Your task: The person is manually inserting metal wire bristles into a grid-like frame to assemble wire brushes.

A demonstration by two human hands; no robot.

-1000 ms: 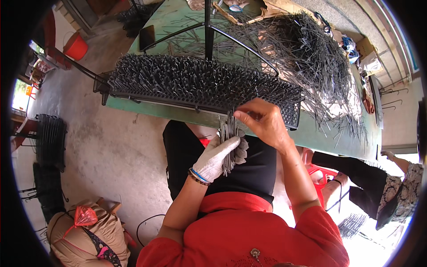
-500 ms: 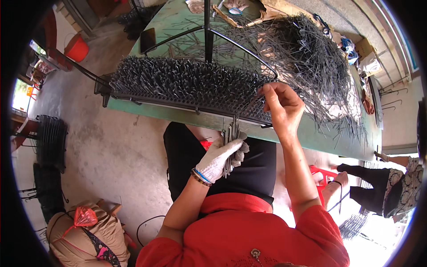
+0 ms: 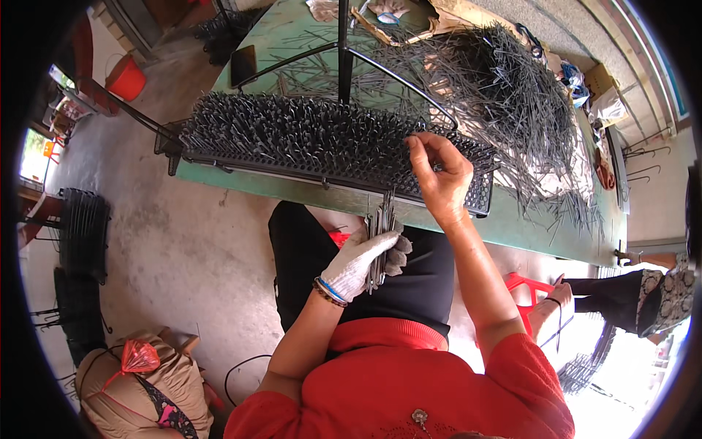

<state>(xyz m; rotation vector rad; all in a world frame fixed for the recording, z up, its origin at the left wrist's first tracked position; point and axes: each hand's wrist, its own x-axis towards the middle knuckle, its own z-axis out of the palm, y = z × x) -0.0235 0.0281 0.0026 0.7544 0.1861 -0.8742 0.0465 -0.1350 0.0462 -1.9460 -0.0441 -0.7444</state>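
My left hand [image 3: 356, 265], in a white glove with grey fingers, is closed around a bundle of thin dark metal rods [image 3: 379, 214] below the table's near edge. Along that edge lies a long black perforated rack [image 3: 479, 199]. Densely packed dark rods [image 3: 285, 132] stand upright in it, while holes show at its right end and along its front. Over the right part of the rack is my bare right hand [image 3: 446, 175], thumb and forefinger pinched among the rod tips. Whatever sits between those fingertips is too small to make out.
A heap of loose rods [image 3: 523, 95] spreads over the green table [image 3: 585, 238]. A black metal frame [image 3: 344, 69] rises behind the rack. Black racks [image 3: 84, 234] stand at the left, near a red bucket [image 3: 126, 78]. Another person [image 3: 621, 296] is at the right, by a red stool [image 3: 528, 289].
My right hand has moved left along the rack, uncovering its right end. My left hand and its bundle stay nearly in place. The person at the right has shifted.
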